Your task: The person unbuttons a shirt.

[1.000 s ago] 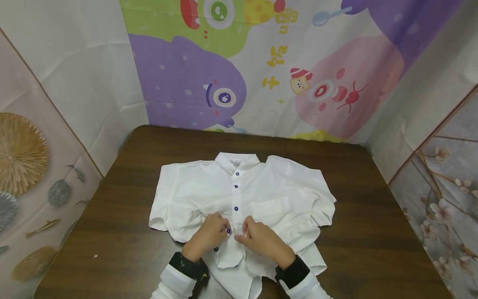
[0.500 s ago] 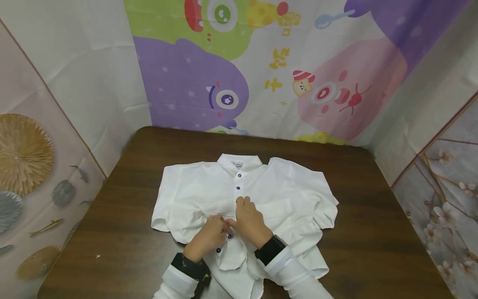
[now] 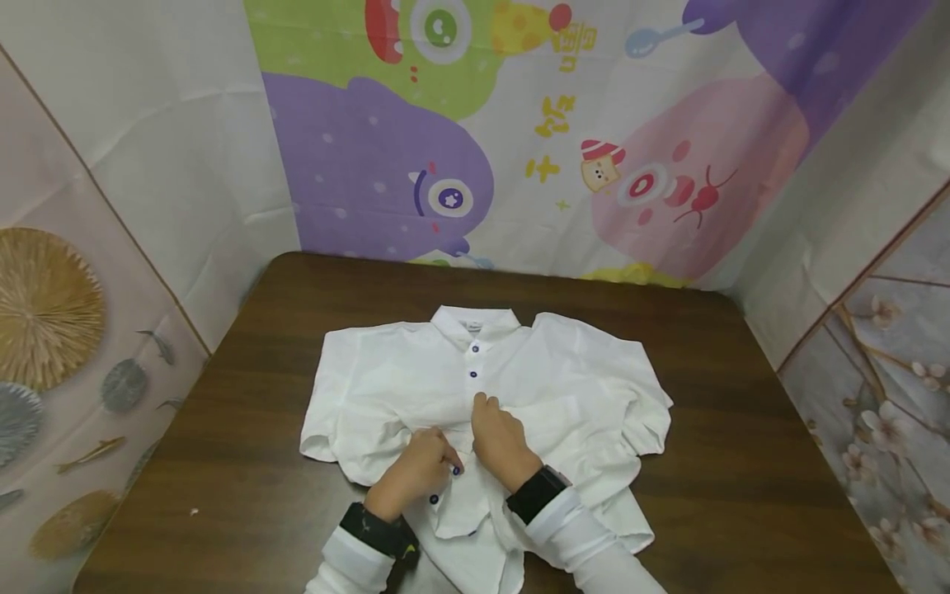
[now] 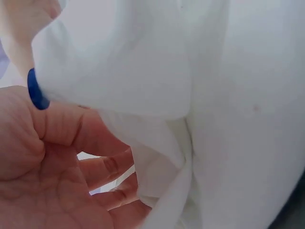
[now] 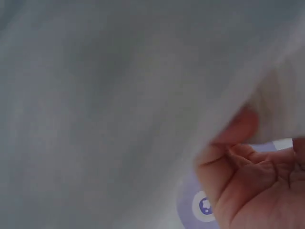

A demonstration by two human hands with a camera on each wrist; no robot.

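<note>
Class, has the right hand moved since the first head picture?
Yes: in the head view, the right hand has moved forward and slightly left, nearer the far edge of the table.

The white short-sleeved shirt (image 3: 438, 384) lay front up before me on the worktop (image 3: 735, 462), its collar (image 3: 449, 327) pointing away, sleeves (image 3: 321, 417) spread to either side, dark blue buttons (image 3: 473, 374) dotting the front, and its lower part creased, bunched and folded unevenly towards me.
</note>
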